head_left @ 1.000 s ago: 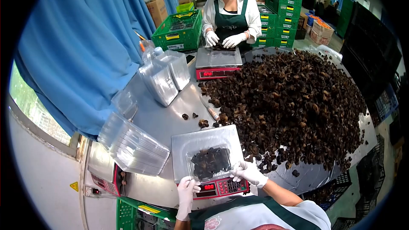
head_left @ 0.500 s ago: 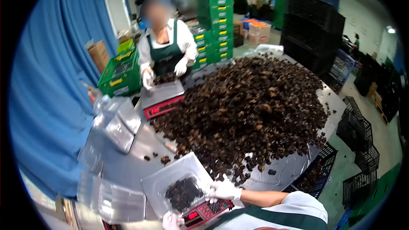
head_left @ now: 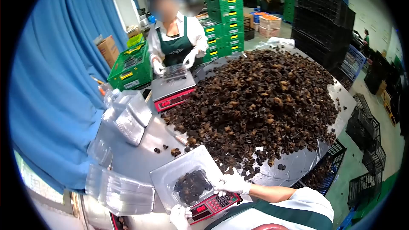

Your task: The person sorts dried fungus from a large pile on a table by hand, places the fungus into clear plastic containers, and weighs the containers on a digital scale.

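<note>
A clear plastic tray of dark, mushroom-like pieces (head_left: 192, 186) rests on the metal plate of a red scale (head_left: 170, 172) near the table's front edge. My gloved left hand (head_left: 181, 217) is at the tray's near left corner, fingers bent together beside the scale's display. At the tray's right corner, above the keypad, my gloved right hand (head_left: 232, 184) has its fingers curled at the rim. Whether either hand grips the rim is too small to tell surely for the left; the right pinches it. A large heap of dark brown pieces (head_left: 264, 106) lies beyond the scale.
Stacked clear trays (head_left: 121, 189) lie left of my scale, with more (head_left: 130, 121) farther back. Across the table, a co-worker (head_left: 177, 44) in gloves holds a filled tray over another red scale (head_left: 174, 88). Green crates (head_left: 130, 70) and black crates (head_left: 319, 25) stand around.
The view has swung right, shifting the scene left. The co-worker has lifted a filled tray above the far scale. My hands stay at the near corners of my tray.
</note>
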Demonstrator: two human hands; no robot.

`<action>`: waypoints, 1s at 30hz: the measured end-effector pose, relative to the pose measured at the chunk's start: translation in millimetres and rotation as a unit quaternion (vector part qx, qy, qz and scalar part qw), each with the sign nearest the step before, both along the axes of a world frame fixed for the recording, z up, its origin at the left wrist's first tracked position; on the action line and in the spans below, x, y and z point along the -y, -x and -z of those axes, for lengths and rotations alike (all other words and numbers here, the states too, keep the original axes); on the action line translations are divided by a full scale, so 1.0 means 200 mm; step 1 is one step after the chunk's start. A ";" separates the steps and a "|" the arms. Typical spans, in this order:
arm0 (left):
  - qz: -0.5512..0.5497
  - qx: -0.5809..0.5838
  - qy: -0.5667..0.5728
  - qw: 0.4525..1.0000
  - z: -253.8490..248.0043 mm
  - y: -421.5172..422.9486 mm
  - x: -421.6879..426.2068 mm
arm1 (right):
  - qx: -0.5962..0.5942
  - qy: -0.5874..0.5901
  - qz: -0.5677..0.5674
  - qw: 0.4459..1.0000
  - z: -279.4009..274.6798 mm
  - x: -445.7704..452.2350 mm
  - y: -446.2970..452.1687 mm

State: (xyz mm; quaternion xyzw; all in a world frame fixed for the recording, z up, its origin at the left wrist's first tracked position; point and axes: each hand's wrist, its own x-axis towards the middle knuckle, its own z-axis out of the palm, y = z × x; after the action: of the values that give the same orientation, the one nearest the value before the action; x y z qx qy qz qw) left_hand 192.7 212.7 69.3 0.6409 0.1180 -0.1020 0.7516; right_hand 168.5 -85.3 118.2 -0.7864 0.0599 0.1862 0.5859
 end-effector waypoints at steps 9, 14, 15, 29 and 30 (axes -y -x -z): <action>-0.027 -0.014 0.013 0.999 -0.15 0.02 0.08 | -0.017 -0.105 0.020 0.994 0.13 0.00 -0.01; -0.018 0.006 0.039 0.999 -0.11 0.03 0.05 | -0.017 -0.059 0.017 0.998 0.12 0.00 -0.01; -0.019 0.002 0.037 0.999 -0.11 0.02 0.06 | -0.019 -0.053 0.016 0.998 0.12 0.00 -0.01; -0.040 0.026 0.042 0.998 -0.14 0.04 0.08 | -0.041 -0.144 0.042 0.988 0.07 0.00 0.00; -0.038 0.028 0.039 0.998 -0.13 0.04 0.08 | -0.044 -0.141 0.043 0.988 0.08 0.00 0.00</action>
State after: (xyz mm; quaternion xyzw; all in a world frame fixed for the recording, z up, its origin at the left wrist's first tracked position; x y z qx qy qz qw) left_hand 185.4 196.4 96.2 0.6086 0.1170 -0.0593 0.7826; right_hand 168.6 -84.4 102.6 -0.6839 0.0922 0.2017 0.6951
